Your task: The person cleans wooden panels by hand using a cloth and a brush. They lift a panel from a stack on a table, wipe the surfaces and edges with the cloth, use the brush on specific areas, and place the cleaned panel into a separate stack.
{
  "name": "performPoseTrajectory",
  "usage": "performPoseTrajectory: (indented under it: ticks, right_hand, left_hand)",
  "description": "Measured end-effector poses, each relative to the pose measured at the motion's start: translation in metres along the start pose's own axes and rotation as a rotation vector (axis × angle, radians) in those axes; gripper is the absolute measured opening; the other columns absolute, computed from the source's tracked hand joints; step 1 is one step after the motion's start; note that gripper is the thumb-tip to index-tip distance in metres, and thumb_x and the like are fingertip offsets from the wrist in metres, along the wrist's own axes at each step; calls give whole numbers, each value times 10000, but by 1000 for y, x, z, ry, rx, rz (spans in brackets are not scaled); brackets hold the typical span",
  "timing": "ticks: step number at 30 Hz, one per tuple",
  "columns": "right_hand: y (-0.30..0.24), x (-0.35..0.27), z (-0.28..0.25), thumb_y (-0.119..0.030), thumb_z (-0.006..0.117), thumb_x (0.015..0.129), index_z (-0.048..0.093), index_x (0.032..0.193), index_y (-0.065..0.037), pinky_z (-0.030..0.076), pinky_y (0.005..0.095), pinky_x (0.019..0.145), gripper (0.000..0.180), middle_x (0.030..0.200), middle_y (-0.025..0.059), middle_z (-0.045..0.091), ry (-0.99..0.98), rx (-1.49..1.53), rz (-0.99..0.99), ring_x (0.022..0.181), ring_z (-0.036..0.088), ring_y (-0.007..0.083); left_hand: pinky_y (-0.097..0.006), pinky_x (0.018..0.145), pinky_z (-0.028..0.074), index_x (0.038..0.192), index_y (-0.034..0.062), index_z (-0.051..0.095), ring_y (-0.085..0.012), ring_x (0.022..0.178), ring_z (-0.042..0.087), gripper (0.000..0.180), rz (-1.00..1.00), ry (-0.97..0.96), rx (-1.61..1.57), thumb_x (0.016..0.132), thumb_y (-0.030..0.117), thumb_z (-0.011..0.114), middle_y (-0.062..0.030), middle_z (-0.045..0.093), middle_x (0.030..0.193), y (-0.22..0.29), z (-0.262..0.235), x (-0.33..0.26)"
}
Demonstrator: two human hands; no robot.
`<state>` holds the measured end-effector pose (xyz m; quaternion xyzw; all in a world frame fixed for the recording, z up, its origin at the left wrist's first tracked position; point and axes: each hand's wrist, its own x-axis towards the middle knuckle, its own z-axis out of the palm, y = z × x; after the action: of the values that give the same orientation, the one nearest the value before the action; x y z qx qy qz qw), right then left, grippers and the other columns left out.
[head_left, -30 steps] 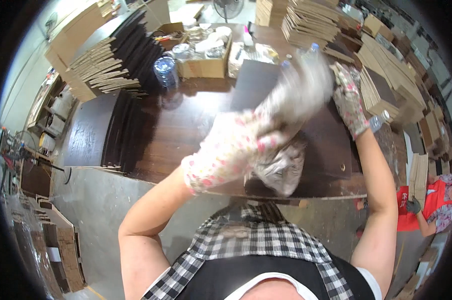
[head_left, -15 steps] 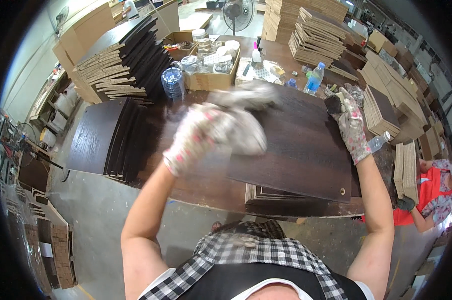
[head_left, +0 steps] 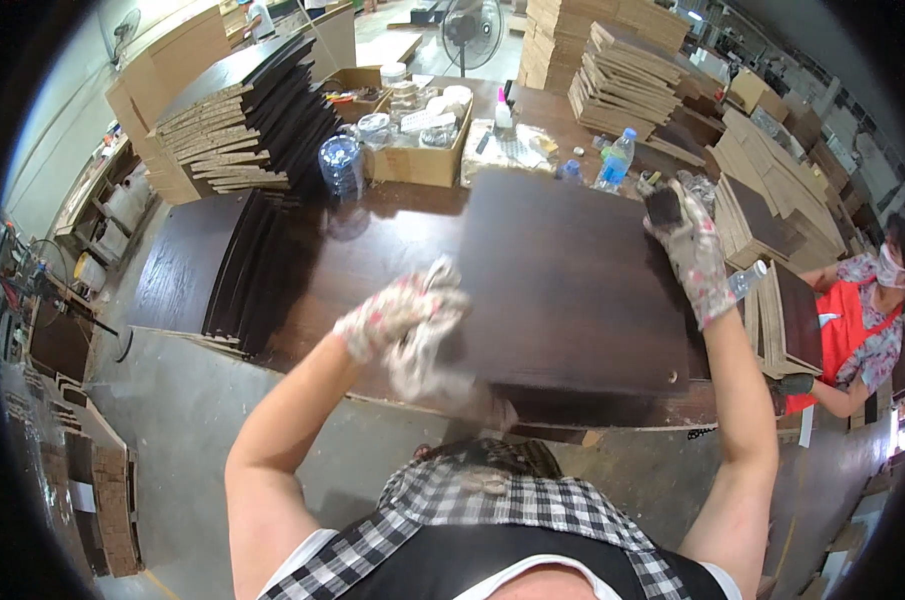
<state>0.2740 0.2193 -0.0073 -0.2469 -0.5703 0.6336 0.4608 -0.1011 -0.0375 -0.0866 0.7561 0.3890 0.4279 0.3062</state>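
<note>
A dark brown board point(head_left: 572, 280) lies in front of me on top of other boards at the table's near edge. Beside its left edge, my left hand point(head_left: 397, 315), in a flowered glove, is closed around a greyish-white rag point(head_left: 422, 365). The rag hangs down past the board's near left corner, its lower end blurred. At the board's far right corner is my right hand point(head_left: 700, 260), gloved alike, with its fingers closed round a small dark block point(head_left: 662, 207). What the block is made of I cannot tell.
Stacked dark boards point(head_left: 187, 260) stand left, with a taller pile point(head_left: 252, 130) behind. A blue-tinted plastic jar point(head_left: 341, 165), a carton of tapes point(head_left: 422, 165) and a water bottle point(head_left: 615, 160) line the far side. At right, a person in a red apron point(head_left: 842, 330) handles boards point(head_left: 787, 310).
My left hand has drawn the rag off the board's far left area, toward me. The board looks slightly turned. My right hand stays at the right edge. The person at right has come further into view.
</note>
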Motion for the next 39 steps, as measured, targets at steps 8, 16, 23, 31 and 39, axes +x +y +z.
performPoseTrajectory:
  ticks: [8,16,23,31,39]
  right_hand:
    - [-19,-69,22,-239,500,1040,525,1389,-49,586,434,904,398,1208,110,620,108,297,70,1021,632,168]
    - [-49,-75,68,-355,563,1001,525,1395,-47,594,404,898,502,1277,132,592,22,-86,-169,1012,642,173]
    - [-31,-63,74,-350,576,1006,455,1440,-20,549,535,982,559,1474,194,476,-165,323,-101,1207,606,313]
    - [-17,-65,92,-289,513,1040,502,1415,-55,558,514,964,442,1459,153,493,-221,386,-131,1196,605,261]
    - [-49,-83,121,-291,617,967,610,1320,-50,536,282,891,427,1216,106,639,-299,-501,-164,1034,626,169]
  left_hand:
    - [-398,969,444,1260,27,596,-301,1046,577,350,-68,40,75,939,164,617,-128,613,1138,32,39,-51]
    - [-399,900,487,1261,31,570,-251,961,594,354,-225,582,-276,957,209,610,-101,612,1065,58,63,-123]
    - [-240,839,509,1266,34,558,-68,950,581,451,-291,1353,-820,984,383,609,12,604,1079,101,26,-183]
    - [-331,887,519,1190,45,614,-146,1008,603,331,-119,1506,-370,1016,314,530,-31,627,1092,85,-104,-255]
    - [-408,865,572,1207,123,600,-222,932,654,322,-770,1238,-505,1002,366,547,-70,656,1083,45,-175,-331]
